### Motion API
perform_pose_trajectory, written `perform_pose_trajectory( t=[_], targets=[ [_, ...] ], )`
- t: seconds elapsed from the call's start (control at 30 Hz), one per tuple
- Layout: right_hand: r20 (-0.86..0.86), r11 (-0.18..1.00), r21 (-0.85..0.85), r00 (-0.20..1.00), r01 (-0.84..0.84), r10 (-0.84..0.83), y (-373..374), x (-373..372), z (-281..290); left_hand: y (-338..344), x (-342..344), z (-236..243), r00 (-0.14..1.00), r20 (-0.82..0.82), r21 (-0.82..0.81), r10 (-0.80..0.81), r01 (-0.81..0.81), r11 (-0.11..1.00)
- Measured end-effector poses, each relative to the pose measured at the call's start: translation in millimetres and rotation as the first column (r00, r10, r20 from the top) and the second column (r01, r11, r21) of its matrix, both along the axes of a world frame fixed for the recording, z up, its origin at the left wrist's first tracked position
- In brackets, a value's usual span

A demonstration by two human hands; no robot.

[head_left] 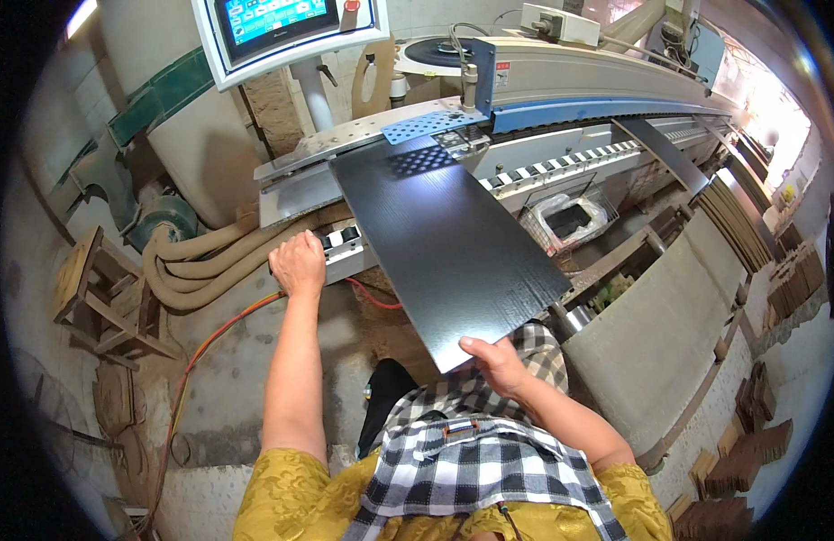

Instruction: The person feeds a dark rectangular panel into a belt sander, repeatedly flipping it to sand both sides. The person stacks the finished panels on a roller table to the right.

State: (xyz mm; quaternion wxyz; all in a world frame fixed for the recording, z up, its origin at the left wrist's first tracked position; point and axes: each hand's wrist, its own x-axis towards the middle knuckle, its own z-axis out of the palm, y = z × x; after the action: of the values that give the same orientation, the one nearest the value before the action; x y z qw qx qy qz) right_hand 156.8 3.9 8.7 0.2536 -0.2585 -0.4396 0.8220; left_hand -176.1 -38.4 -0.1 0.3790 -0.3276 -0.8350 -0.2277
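A glossy black board [439, 239] slants across the middle, its far end under the perforated blue guard [432, 125] of a long edge-banding machine [606, 77]. My right hand [495, 362] grips the board's near edge, thumb on top and the fingers hidden underneath. To the left of the board, my left hand [298, 261] is closed over the end of a metal roller rail [346, 261]; its fingertips are partly out of sight.
A control screen [273, 22] stands at the upper left. Thick hoses [196, 270] and a wooden stool [110, 298] are on the left. At right lie a grey conveyor belt [660, 334], stacked boards [737, 221] and a plastic-lined basket [570, 221]. An orange cable [200, 347] crosses the floor.
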Motion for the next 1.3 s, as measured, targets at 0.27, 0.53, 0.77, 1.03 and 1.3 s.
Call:
perform_pose_trajectory(
  t=[0.27,0.53,0.77,1.03,1.3],
  targets=[
    [0.134,0.985,0.023,0.977,-0.172,0.168,-9,-21,-3,-2,3,2,1.0,0.012,-0.018,0.004,-0.004,1.0],
    [0.107,0.996,-0.012,0.99,-0.09,0.09,-12,-22,-2,-3,4,4,1.0,0.028,-0.041,0.002,-0.001,0.999],
    [0.103,0.998,-0.029,0.993,0.054,-0.051,1,-11,3,-4,5,5,0.995,0.102,-0.079,0.001,0.007,0.997],
    [0.082,0.992,0.005,0.989,0.123,-0.123,29,6,-1,-5,7,8,0.993,0.114,-0.102,0.006,0.005,0.995],
    [0.111,0.967,0.029,0.96,0.255,-0.256,54,21,2,-5,6,7,0.997,0.076,-0.109,0.011,-0.002,0.994]
  ],
)
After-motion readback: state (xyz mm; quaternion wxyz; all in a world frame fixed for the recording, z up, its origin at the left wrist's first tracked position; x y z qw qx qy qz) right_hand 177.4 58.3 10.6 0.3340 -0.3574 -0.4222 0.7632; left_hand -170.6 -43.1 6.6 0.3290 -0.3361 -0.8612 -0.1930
